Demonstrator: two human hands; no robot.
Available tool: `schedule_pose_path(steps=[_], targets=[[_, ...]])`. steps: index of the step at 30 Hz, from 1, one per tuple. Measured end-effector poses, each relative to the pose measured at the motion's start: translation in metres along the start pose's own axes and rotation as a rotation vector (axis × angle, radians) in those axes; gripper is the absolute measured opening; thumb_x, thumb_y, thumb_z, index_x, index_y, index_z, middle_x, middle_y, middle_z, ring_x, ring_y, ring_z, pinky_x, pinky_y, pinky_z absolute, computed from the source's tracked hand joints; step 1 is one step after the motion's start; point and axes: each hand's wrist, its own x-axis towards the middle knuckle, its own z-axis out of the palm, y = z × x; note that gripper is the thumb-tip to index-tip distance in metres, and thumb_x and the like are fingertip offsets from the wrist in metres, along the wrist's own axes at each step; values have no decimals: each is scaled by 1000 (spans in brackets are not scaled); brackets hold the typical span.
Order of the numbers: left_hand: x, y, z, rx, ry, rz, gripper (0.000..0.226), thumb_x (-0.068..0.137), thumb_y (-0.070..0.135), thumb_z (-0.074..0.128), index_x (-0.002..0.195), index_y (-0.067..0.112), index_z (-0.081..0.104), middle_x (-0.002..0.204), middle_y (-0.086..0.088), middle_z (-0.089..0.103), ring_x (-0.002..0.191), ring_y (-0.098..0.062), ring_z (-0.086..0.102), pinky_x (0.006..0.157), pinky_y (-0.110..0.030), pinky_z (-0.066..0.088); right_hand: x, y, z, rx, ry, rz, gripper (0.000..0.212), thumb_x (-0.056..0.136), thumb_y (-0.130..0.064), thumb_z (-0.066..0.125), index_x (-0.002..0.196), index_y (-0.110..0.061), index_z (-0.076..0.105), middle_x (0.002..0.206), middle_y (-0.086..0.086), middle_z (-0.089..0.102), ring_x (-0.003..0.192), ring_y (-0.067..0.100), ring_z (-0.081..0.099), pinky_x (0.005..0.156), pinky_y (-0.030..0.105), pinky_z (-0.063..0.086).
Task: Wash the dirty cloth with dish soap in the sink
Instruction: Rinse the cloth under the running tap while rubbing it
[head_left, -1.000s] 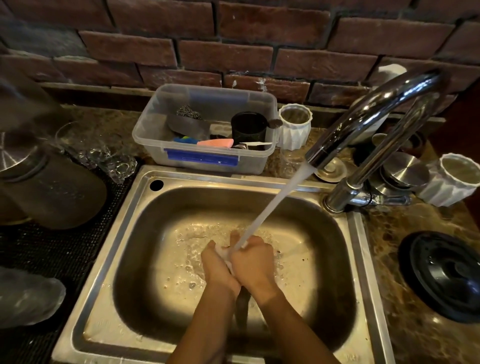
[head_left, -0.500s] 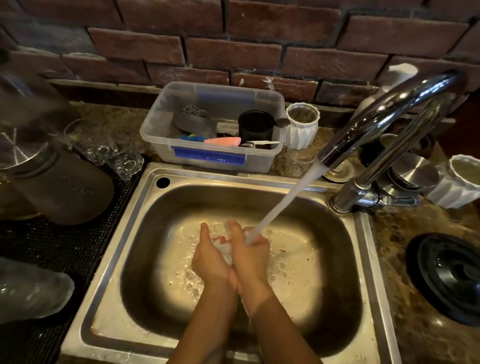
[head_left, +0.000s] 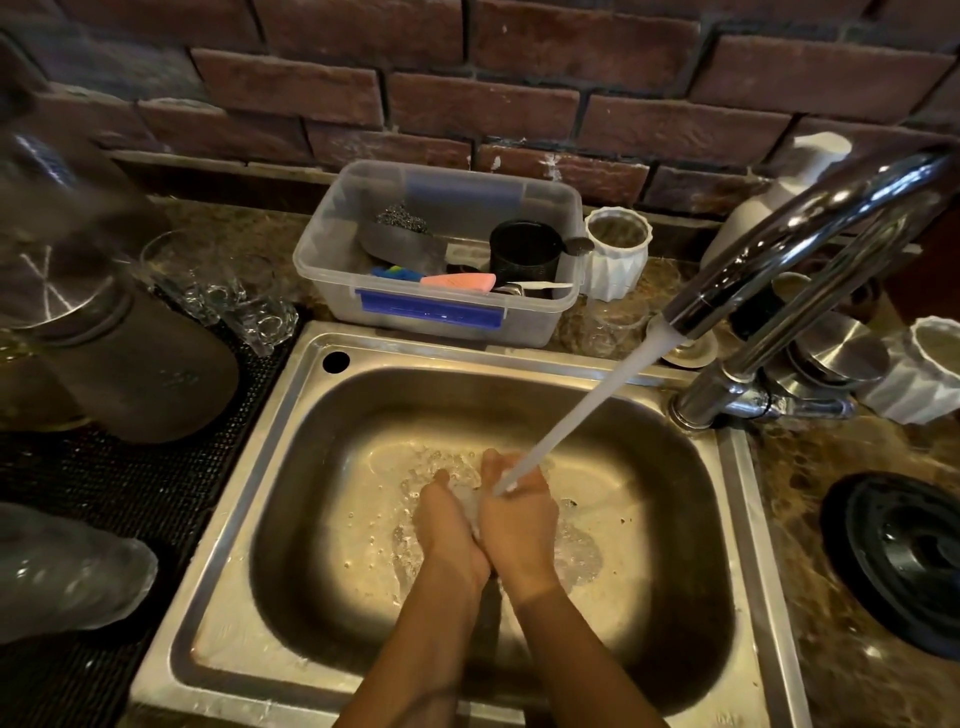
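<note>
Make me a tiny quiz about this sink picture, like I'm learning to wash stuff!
1. True or false: water runs from the faucet onto the hands.
2. What is squeezed between the left hand and right hand? A) cloth B) spoon C) cup
3. Fill in: the clear plastic tub sits ___ the sink, against the brick wall.

Key: 1 true; 2 A; 3 behind.

Left hand (head_left: 451, 535) and right hand (head_left: 519, 525): pressed together side by side, fingers curled closed, forearms angled inward.
</note>
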Motion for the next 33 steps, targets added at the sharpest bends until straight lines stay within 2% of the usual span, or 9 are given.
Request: schedule_pose_path(steps=[3, 6, 9, 11, 14, 17, 24, 28, 33], targets=[[-6, 10, -14, 81, -212, -93, 40, 99, 33, 48, 106, 0, 70, 90, -19, 77, 86, -29, 71, 77, -37, 52, -9, 3, -5, 25, -235, -169, 30, 101, -32, 60, 131, -33, 58, 96, -19, 69, 92, -1, 70, 83, 14, 54], [-11, 16, -24, 37, -209, -42, 38, 95, 38, 60, 101, 2, 70, 94, -19, 75, 88, -32, 71, 80, -41, 54, -14, 8, -12, 20, -332, -55, 20, 99, -42, 60, 117, -36, 64, 105, -10, 74, 93, 4, 72, 84, 21, 57], [-8, 17, -25, -33, -74, 64, 31, 87, 43, 69, 82, 13, 63, 74, -7, 66, 68, -23, 66, 69, -39, 59, -16, 10, -22, -90, -273, 37, 21, 105, -48, 43, 107, -33, 58, 91, -8, 66, 78, 4, 63, 63, 21, 49], [-5, 15, -23, 43, 28, 127, 43, 84, 52, 72, 88, 10, 68, 79, -10, 73, 74, -26, 72, 77, -46, 61, -22, 9, -22, -85, -219, 27, 34, 102, -52, 46, 106, -23, 62, 84, -7, 68, 71, 4, 64, 56, 19, 47], [-8, -1, -16, 264, 133, 228, 58, 88, 61, 64, 91, 4, 75, 81, -16, 79, 78, -33, 77, 81, -51, 62, -24, -2, -16, -41, -93, -86, 48, 91, -65, 54, 89, -20, 69, 73, -5, 75, 65, 4, 71, 58, 17, 50], [-17, -7, -8, 286, 117, 243, 53, 98, 54, 53, 87, 6, 73, 79, -16, 76, 71, -29, 72, 74, -45, 60, -7, -9, -17, -259, -13, -84, 67, 97, -69, 29, 86, -16, 68, 72, -5, 65, 65, 13, 62, 59, 23, 48], [-14, -3, -7, 478, 122, 388, 42, 104, 39, 51, 77, 11, 68, 71, -8, 68, 74, -29, 68, 72, -40, 60, -3, -5, -9, 26, -125, 58, 27, 88, -40, 76, 79, -14, 76, 58, -3, 70, 52, 8, 65, 45, 18, 49], [-3, 2, -7, 528, 165, 451, 32, 104, 36, 47, 90, 13, 64, 93, -19, 71, 76, -29, 64, 74, -39, 57, -13, -4, 3, 35, -160, 83, 37, 96, -44, 63, 83, -13, 77, 67, 2, 75, 61, 14, 73, 54, 27, 59], [-12, -14, 0, 433, 90, 313, 43, 103, 41, 51, 95, 4, 71, 79, -14, 72, 70, -25, 70, 59, -33, 57, 8, -8, -15, 27, -107, 64, 20, 94, -29, 72, 84, -11, 76, 63, -3, 70, 54, 8, 65, 48, 14, 48]])
